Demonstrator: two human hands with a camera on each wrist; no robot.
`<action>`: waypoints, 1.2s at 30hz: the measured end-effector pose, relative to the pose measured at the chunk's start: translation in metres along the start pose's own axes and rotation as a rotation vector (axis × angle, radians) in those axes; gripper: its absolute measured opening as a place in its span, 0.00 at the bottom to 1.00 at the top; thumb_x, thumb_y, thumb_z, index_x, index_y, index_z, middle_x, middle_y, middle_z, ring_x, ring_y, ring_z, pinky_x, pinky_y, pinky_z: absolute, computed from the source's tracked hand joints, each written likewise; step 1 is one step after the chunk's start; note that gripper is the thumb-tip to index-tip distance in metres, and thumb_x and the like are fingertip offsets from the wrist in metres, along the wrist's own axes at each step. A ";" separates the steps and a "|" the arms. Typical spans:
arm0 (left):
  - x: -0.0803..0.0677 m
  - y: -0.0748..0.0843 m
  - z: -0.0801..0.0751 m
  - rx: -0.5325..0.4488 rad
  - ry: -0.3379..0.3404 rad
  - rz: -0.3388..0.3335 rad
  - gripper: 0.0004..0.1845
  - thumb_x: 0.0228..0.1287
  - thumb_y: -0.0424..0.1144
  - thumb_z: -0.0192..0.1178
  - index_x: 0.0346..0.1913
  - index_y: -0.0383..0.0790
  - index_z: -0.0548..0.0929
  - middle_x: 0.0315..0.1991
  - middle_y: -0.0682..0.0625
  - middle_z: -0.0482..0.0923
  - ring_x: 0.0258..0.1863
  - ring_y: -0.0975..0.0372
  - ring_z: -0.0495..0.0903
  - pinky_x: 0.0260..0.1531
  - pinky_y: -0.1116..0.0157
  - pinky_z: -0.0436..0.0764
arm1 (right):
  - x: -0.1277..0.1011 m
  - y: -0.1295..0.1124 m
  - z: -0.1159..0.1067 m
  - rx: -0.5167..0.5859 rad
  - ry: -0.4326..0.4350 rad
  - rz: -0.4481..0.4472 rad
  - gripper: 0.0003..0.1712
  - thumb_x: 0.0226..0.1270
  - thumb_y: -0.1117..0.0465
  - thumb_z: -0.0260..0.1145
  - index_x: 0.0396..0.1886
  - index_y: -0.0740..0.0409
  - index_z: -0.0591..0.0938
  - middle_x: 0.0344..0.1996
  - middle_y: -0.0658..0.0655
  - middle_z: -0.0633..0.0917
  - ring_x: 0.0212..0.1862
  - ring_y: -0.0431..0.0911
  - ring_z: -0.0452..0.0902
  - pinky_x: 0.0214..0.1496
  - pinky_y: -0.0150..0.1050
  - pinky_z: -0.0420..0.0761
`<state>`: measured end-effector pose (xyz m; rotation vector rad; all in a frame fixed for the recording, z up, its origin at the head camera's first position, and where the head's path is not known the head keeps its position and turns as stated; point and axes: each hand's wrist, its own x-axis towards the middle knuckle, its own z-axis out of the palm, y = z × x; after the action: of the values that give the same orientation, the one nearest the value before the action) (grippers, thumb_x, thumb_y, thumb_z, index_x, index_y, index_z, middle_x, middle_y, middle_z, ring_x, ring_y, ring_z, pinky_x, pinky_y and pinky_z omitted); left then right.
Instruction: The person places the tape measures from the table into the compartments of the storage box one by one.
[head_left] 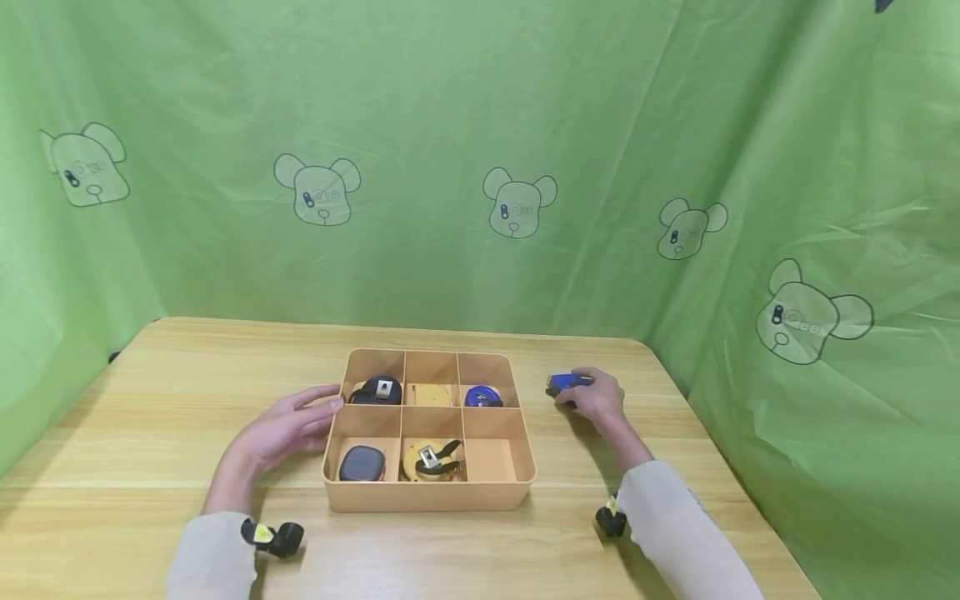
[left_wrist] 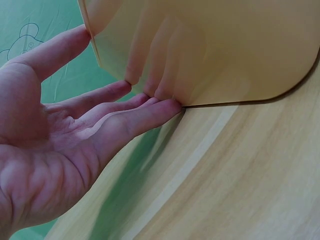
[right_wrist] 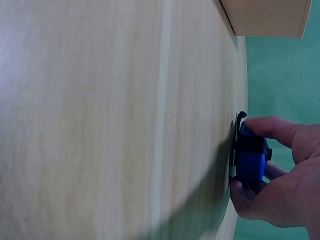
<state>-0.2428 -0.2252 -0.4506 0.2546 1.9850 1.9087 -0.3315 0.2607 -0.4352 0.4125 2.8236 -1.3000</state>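
Observation:
An orange-tan divided box (head_left: 427,497) stands on the wooden table. At its left wall is my left hand (head_left: 288,429); the left wrist view shows straight fingertips touching the outer wall, with the thumb at the rim. To the right of the box my right hand (head_left: 600,396) pinches a blue tape measure (right_wrist: 250,162) with black trim between thumb and fingers, low at the tabletop. In the box's back row lie a black tape measure (head_left: 378,390), a yellow piece (head_left: 432,395) and a blue tape measure (head_left: 482,397).
In the box's front row sit a dark rounded-square case (head_left: 362,463) on the left and a yellow-and-black tape measure (head_left: 429,461) in the middle. A green curtain (head_left: 420,275) with bear-head drawings hangs behind the table (head_left: 420,554) and along its sides.

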 end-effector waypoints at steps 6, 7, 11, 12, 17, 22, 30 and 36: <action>0.001 -0.002 -0.001 -0.003 0.015 -0.016 0.40 0.78 0.47 0.53 0.80 0.33 0.48 0.76 0.29 0.57 0.76 0.36 0.58 0.70 0.45 0.72 | 0.001 0.001 0.000 0.006 0.003 0.007 0.42 0.53 0.63 0.77 0.70 0.60 0.74 0.67 0.76 0.72 0.67 0.70 0.69 0.69 0.56 0.77; 0.001 -0.002 -0.001 -0.005 0.017 -0.019 0.40 0.78 0.47 0.53 0.80 0.33 0.48 0.76 0.29 0.57 0.76 0.36 0.58 0.70 0.45 0.72 | 0.002 0.001 0.000 0.006 0.003 0.007 0.42 0.53 0.63 0.77 0.70 0.60 0.74 0.67 0.76 0.72 0.67 0.69 0.69 0.69 0.56 0.76; 0.000 -0.002 -0.001 -0.002 0.013 -0.017 0.40 0.78 0.47 0.53 0.80 0.32 0.47 0.77 0.28 0.56 0.76 0.36 0.57 0.70 0.45 0.71 | 0.002 0.000 0.000 0.007 0.005 0.008 0.42 0.53 0.62 0.77 0.70 0.60 0.74 0.67 0.76 0.72 0.67 0.69 0.69 0.70 0.57 0.75; 0.000 -0.002 -0.001 0.000 0.013 -0.017 0.40 0.78 0.47 0.53 0.80 0.32 0.47 0.77 0.28 0.56 0.76 0.36 0.57 0.70 0.45 0.72 | 0.001 0.000 0.000 0.007 0.006 0.010 0.42 0.53 0.62 0.77 0.70 0.59 0.74 0.67 0.76 0.73 0.67 0.69 0.69 0.70 0.56 0.75; 0.000 -0.002 -0.001 0.000 0.013 -0.019 0.40 0.78 0.47 0.53 0.80 0.32 0.47 0.77 0.28 0.56 0.76 0.36 0.57 0.70 0.46 0.72 | 0.000 -0.001 0.000 0.015 0.008 0.012 0.42 0.53 0.63 0.77 0.70 0.60 0.74 0.67 0.76 0.73 0.67 0.69 0.70 0.69 0.55 0.77; 0.001 -0.003 -0.002 0.003 0.013 -0.017 0.40 0.78 0.47 0.53 0.80 0.32 0.47 0.77 0.28 0.56 0.76 0.36 0.57 0.70 0.46 0.71 | -0.001 0.000 0.001 0.058 0.003 0.027 0.41 0.53 0.64 0.77 0.70 0.60 0.74 0.66 0.75 0.73 0.67 0.68 0.71 0.65 0.52 0.81; 0.001 -0.002 -0.001 0.007 0.013 -0.018 0.40 0.78 0.47 0.53 0.80 0.33 0.48 0.77 0.28 0.56 0.76 0.35 0.57 0.70 0.45 0.72 | 0.000 0.000 0.002 0.105 -0.004 0.039 0.42 0.53 0.67 0.76 0.70 0.60 0.74 0.67 0.75 0.73 0.66 0.68 0.73 0.62 0.49 0.84; 0.001 -0.001 0.000 0.012 0.005 -0.017 0.40 0.79 0.47 0.52 0.80 0.32 0.47 0.76 0.28 0.56 0.76 0.36 0.58 0.70 0.45 0.71 | -0.001 0.001 0.001 0.117 -0.007 0.036 0.41 0.53 0.67 0.77 0.70 0.61 0.74 0.67 0.75 0.72 0.66 0.68 0.72 0.61 0.49 0.85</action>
<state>-0.2434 -0.2253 -0.4521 0.2365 1.9961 1.8893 -0.3308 0.2600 -0.4368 0.4574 2.7294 -1.4617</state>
